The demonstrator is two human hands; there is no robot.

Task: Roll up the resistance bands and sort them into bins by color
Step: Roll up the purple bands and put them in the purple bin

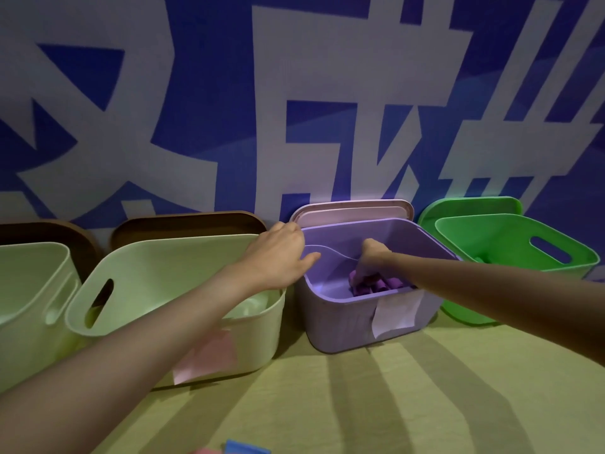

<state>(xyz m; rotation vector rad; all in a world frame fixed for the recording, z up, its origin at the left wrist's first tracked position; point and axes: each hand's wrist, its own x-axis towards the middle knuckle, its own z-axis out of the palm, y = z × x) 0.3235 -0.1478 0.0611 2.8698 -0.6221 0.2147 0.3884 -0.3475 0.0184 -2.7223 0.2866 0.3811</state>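
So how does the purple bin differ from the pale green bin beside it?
The purple bin holds rolled purple bands; the pale green bin shows none. The right hand reaches into the purple bin; the left hand rests on its rim. The purple bin's label is white, the green one's pink. Both are open.

A lidless lavender plastic bin (366, 326) is set on the table among pale green bins (183, 309) and a bright green bin (510, 244). Several rolled purple resistance bands (381, 286) are piled inside it.
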